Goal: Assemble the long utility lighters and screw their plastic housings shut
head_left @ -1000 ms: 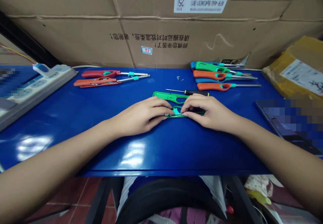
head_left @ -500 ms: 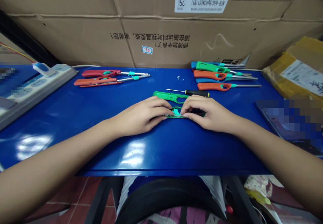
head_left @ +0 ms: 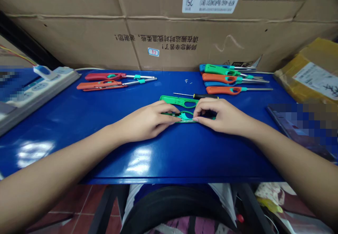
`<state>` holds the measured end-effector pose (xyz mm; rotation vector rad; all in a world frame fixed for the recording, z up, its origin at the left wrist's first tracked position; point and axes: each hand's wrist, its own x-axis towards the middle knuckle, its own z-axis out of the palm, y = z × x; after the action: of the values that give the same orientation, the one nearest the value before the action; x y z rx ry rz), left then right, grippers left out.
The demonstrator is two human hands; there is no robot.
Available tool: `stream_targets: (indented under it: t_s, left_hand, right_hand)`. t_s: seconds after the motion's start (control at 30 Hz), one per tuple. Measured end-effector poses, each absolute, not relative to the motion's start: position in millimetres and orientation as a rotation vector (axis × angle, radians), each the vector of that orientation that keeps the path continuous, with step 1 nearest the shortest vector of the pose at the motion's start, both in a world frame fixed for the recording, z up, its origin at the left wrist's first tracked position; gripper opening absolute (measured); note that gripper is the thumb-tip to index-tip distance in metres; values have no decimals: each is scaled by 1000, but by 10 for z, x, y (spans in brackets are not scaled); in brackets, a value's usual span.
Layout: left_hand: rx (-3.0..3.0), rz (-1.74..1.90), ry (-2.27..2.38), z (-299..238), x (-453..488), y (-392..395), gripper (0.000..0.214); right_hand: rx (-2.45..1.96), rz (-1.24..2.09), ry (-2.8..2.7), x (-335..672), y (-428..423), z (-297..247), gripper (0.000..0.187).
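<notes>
My left hand (head_left: 148,121) and my right hand (head_left: 220,116) meet over a green lighter body (head_left: 186,116) lying on the blue table (head_left: 105,128). Both hands pinch it, fingers pressed on its two ends around the teal trigger. Just behind it lies a green lighter shell half (head_left: 178,101). A thin screwdriver with a black handle (head_left: 203,96) rests beside that half, close to my right fingers.
Two red long lighters (head_left: 111,80) lie at the back left. Several coloured lighters (head_left: 227,79) are stacked at the back right. A white power strip (head_left: 39,86) sits far left, cardboard boxes (head_left: 169,33) behind, a yellow parcel (head_left: 311,72) right. Tiny screws (head_left: 188,82) lie mid-back.
My right fingers have shifted slightly up and back on the green lighter body. The left hand has barely moved.
</notes>
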<state>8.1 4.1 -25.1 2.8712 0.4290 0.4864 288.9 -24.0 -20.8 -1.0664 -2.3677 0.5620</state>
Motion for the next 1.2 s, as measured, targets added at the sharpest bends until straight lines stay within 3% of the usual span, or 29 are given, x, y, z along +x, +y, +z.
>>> stream_targets:
  t_s: [0.27, 0.77, 1.2]
  left_hand:
    - [2869, 494, 426, -239, 83, 46, 31]
    - [2887, 445, 443, -213, 83, 27, 33]
    - [2910, 384, 454, -213, 78, 28, 36]
  right_hand:
    - [-1015, 446, -2427, 2864, -246, -199, 7]
    - [-1142, 717, -2272, 2830, -260, -195, 5]
    - [-1343, 984, -1948, 2903, -206, -88, 22]
